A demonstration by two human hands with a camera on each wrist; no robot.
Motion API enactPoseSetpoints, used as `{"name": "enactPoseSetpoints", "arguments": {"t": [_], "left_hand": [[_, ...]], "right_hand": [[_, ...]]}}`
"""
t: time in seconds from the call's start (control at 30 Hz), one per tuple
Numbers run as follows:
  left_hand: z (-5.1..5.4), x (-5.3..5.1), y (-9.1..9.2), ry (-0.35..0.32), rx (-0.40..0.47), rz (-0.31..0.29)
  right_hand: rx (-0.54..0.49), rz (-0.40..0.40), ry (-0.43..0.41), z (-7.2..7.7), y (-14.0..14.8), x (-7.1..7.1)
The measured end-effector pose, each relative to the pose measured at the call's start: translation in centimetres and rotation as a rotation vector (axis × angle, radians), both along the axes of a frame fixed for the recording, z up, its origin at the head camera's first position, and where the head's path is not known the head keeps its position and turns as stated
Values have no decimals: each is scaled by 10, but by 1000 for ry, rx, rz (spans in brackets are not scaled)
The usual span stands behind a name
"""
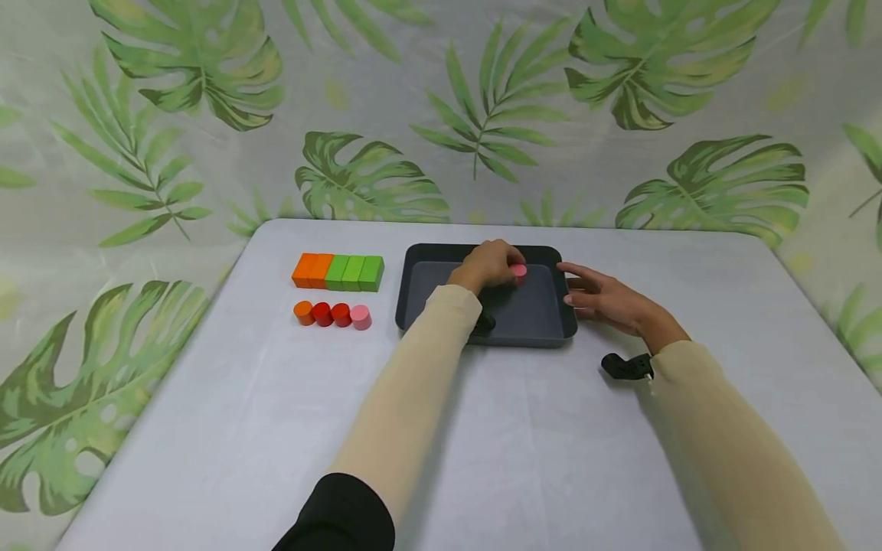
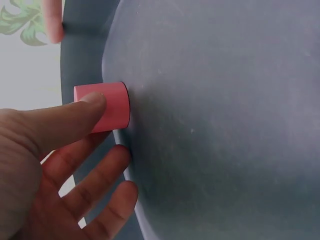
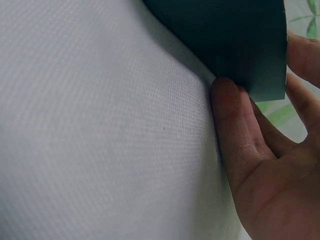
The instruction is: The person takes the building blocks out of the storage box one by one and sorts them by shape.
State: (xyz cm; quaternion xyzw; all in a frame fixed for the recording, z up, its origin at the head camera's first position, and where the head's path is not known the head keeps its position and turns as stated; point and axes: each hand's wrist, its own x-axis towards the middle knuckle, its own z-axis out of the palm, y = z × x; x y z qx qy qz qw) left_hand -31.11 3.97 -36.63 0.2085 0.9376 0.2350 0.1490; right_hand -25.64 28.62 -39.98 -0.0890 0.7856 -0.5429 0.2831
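In the head view, a dark grey baking tray (image 1: pixel 485 337) lies on the table. My left hand (image 1: pixel 488 264) reaches over it and pinches a pink cylinder block (image 1: pixel 518 271) near the tray's right side. The left wrist view shows the thumb on the curved side of this pink block (image 2: pixel 116 107), with the other fingers spread below it. At the tray's right edge is my right hand (image 1: pixel 613 302), its fingers loosely extended. Seen from the right wrist, its fingertips (image 3: pixel 227 95) touch the outer wall of the tray (image 3: pixel 225 40).
Left of the tray stands a row of orange blocks (image 1: pixel 313 271) and green blocks (image 1: pixel 354 273). In front of it are an orange cylinder (image 1: pixel 303 312), two red cylinders (image 1: pixel 331 314) and another pink cylinder (image 1: pixel 360 317). A white cloth (image 1: pixel 276 428) covers the table; a leaf-patterned cloth (image 1: pixel 482 99) hangs behind.
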Motion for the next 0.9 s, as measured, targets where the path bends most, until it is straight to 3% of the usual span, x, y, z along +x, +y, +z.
{"name": "enactPoseSetpoints", "arguments": {"t": [0.27, 0.43, 0.67, 0.9], "left_hand": [[1, 0, -6, 7, 21, 6], [6, -1, -5, 37, 28, -23], [26, 4, -6, 129, 78, -111], [43, 15, -32, 159, 225, -198]], "right_hand": [[-3, 7, 2, 2, -1, 0], [9, 9, 6, 2, 0, 1], [27, -4, 4, 4, -1, 2], [49, -8, -3, 5, -4, 1]]}}
